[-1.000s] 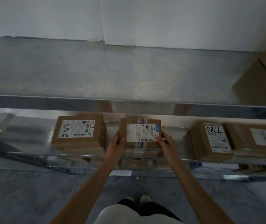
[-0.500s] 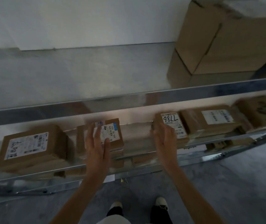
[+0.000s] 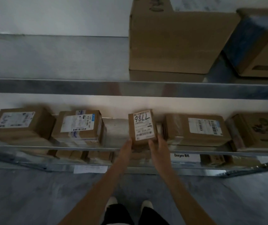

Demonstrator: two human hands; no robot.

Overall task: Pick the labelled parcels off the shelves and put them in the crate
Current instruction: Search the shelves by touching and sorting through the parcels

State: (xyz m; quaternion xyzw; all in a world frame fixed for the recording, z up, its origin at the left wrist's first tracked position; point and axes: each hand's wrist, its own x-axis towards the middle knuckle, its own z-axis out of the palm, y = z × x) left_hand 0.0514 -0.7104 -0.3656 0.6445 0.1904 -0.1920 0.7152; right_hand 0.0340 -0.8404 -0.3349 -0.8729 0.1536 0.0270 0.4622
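Cardboard parcel held between left hand, right hand; fingertips hidden.

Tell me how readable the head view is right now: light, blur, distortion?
Head view: dim overall; the handwritten label on the parcel between the left hand and right hand reads clearly, neighbouring labels are smeared; the shelf edge reflects light, and wide-angle distortion bends the frame's edges.

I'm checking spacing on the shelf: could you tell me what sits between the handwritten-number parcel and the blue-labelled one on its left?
Nothing: the head view shows bare metal shelf between handwritten-number parcel and blue-labelled parcel.
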